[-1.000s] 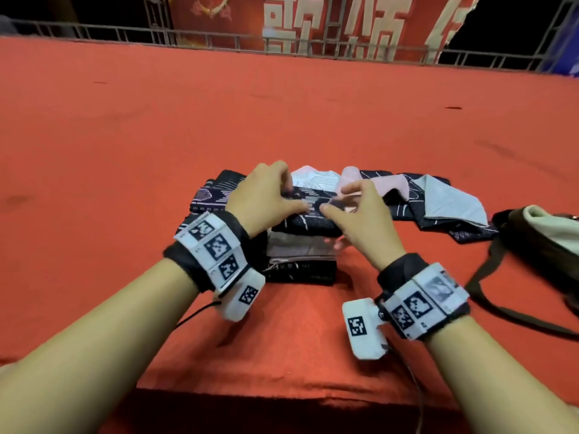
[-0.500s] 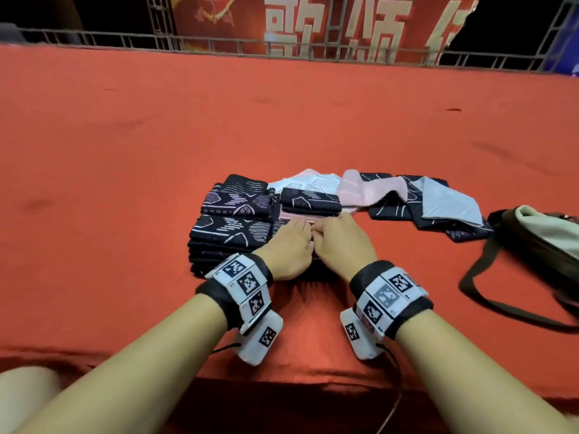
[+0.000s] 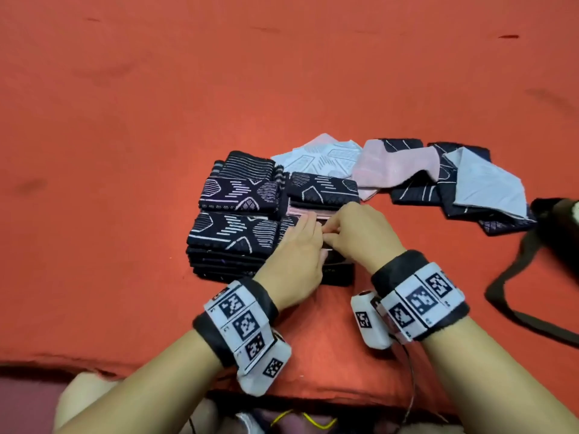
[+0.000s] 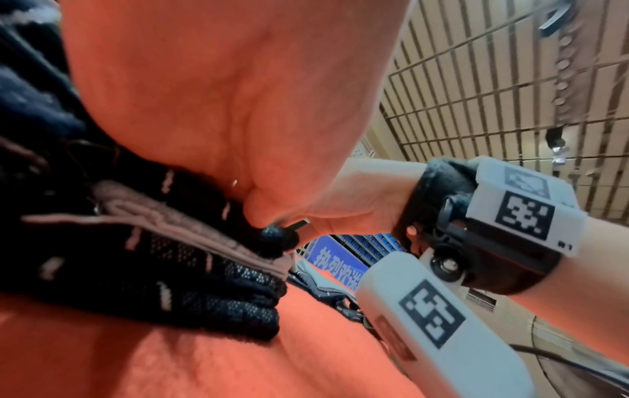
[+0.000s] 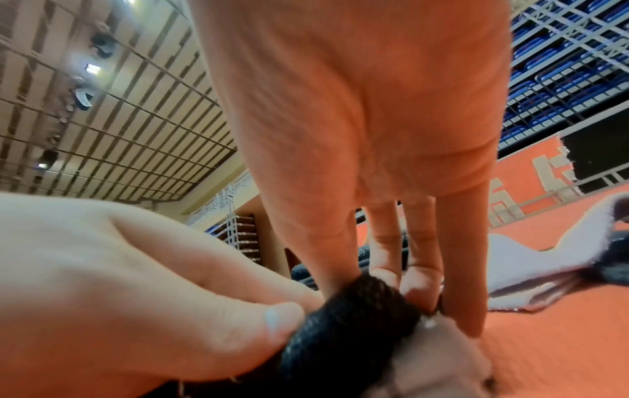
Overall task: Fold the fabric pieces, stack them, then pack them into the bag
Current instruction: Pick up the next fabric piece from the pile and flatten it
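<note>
Several stacks of folded dark patterned fabric (image 3: pixel 233 236) sit side by side on the red cloth. At the near right stack (image 3: pixel 340 272) my left hand (image 3: pixel 305 236) and right hand (image 3: pixel 351 228) meet, knuckles up. Together they pinch the top dark folded piece (image 5: pixel 357 317) at its folded edge. In the right wrist view my left thumb (image 5: pixel 265 323) presses that fold from one side and my right fingers (image 5: pixel 418 282) curl down on the other. The left wrist view shows my palm (image 4: pixel 221 107) over the stack's layered edges (image 4: pixel 177 272). My fingertips are hidden in the head view.
Unfolded pieces lie behind and to the right: a white patterned one (image 3: pixel 319 155), a pink one (image 3: pixel 398 167) and a pale grey one (image 3: pixel 488 183) over dark cloth. The dark bag (image 3: pixel 560 220) and its strap (image 3: pixel 517 296) lie at the far right. The table's near edge (image 3: pixel 125 368) is close.
Both hands brought the dark folded piece down and toward me from above the far stacks onto the near right stack, and now pinch its edge there. The head view has tilted downward.
</note>
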